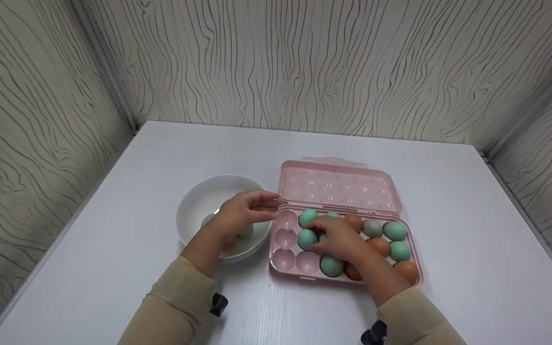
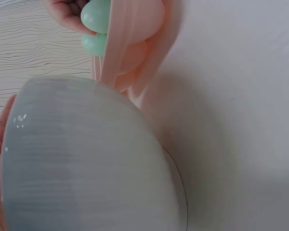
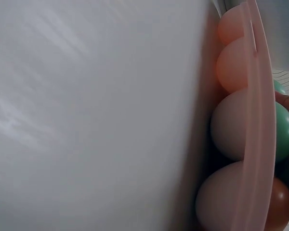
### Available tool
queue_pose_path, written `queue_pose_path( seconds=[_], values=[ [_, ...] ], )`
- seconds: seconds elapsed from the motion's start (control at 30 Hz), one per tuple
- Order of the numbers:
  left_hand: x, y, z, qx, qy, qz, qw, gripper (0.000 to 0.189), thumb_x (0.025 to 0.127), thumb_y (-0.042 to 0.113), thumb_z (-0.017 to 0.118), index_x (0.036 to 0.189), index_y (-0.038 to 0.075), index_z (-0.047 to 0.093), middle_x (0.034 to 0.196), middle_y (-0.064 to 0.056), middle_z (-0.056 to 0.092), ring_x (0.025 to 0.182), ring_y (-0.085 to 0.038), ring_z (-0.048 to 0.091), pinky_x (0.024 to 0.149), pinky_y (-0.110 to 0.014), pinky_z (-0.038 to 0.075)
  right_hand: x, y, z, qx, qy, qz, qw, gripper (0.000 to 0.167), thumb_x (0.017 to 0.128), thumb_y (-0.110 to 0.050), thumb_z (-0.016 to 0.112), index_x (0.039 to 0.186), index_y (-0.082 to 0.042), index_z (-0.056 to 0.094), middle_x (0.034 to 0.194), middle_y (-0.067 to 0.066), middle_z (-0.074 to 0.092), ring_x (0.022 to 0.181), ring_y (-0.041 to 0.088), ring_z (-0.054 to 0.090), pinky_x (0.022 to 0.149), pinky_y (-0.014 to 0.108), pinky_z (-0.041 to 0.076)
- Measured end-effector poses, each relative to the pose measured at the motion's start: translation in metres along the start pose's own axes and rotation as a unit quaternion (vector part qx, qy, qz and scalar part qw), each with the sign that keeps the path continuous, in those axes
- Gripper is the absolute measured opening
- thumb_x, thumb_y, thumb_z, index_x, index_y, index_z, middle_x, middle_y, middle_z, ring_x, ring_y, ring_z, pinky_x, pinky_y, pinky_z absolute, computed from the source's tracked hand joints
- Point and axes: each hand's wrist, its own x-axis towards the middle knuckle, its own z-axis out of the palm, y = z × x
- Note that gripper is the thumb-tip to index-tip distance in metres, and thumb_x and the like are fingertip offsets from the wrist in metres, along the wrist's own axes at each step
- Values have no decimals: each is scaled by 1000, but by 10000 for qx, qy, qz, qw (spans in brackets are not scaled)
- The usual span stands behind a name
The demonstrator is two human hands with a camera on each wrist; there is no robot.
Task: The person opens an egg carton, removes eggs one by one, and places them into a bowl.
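A pink egg carton (image 1: 284, 259) lies with its lid (image 1: 338, 187) folded back, holding several green and brown eggs and a grey one. My right hand (image 1: 340, 239) reaches over it, thumb and fingers around a green egg (image 1: 307, 239) seated in a cup towards the left. Over the right side of a white bowl (image 1: 194, 199), my left hand (image 1: 242, 211) extends its relaxed fingers to the carton's left edge and holds nothing. Inside the bowl are a green egg (image 1: 246, 232) and others, partly hidden by the left arm.
Several cups at the carton's left end are bare, such as the back-left cup (image 1: 286, 219). Carton and bowl stand side by side on a white table (image 1: 467, 215). Wood-patterned panels (image 1: 285, 67) enclose its back and sides.
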Motion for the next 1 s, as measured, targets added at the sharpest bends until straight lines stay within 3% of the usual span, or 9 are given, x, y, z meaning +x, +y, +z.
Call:
queue_pose_path(
  seconds=[0.33,0.53,0.83,1.0],
  values=[
    [0,0,0,-62,-8,53,10000,46,74,24,75,118,20,60,111,2,64,104,-11,60,94,-30,44,1,-3,-10,52,165,179,9997,38,71,-26,78,106,-25,65,98,-13,61,92,12,54,86,36,43],
    [0,0,-1,-109,-21,54,9999,47,75,24,75,119,20,59,110,3,64,106,-14,59,94,-30,43,5,-15,-24,718,362,3,9968,37,72,-19,78,107,-16,64,103,-2,63,97,17,60,85,31,49],
    [0,0,3,-65,107,-142,9998,47,70,33,77,114,30,61,108,9,65,103,-7,59,100,-34,39,8,-38,-43,1101,410,53,9931,41,72,-19,78,111,-13,63,108,2,61,104,20,58,84,30,50],
    [0,2,8,224,301,-359,9987,46,66,42,78,110,38,61,107,12,65,101,-3,59,100,-38,38,10,-49,-47,1118,432,-43,9928,38,72,-18,78,108,-14,65,105,0,63,102,17,58,85,30,50]
  ],
)
